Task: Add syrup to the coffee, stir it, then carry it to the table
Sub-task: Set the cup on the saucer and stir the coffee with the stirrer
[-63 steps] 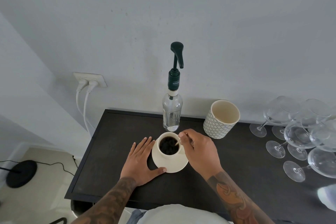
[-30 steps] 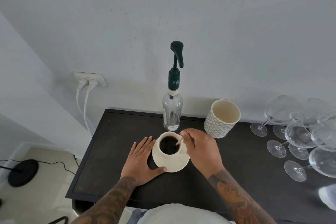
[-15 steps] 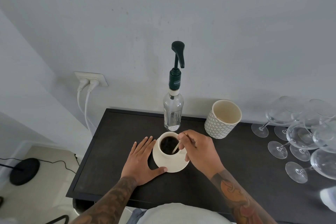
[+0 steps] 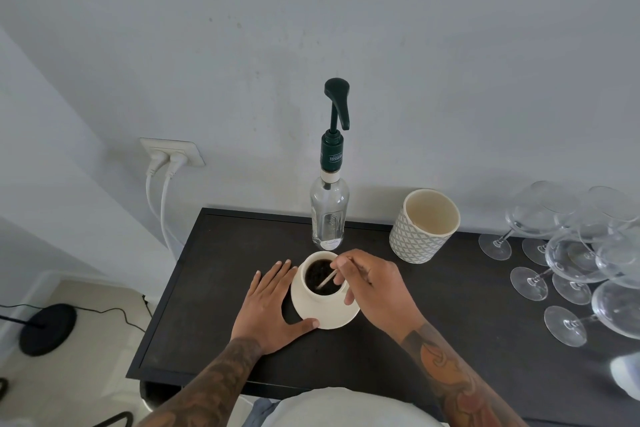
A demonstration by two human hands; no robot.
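— Coffee (image 4: 321, 277) status?
— Mid-stir, I judge: right hand (image 4: 375, 284) fingers pinch stirrer (image 4: 327, 280) dipped in cup (image 4: 320, 288); left hand (image 4: 272, 305) fingers spread flat, thumb against saucer (image 4: 341, 317). Carrying remains.

Bare tabletop (image 4: 214, 288) left; syrup bottle (image 4: 329, 215) behind, wine glasses (image 4: 568, 263) crowding right

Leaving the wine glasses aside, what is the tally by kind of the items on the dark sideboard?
Syrup pump bottle: 1
Coffee cup: 1
Saucer: 1
Stirring stick: 1
Patterned tumbler: 1
Total: 5
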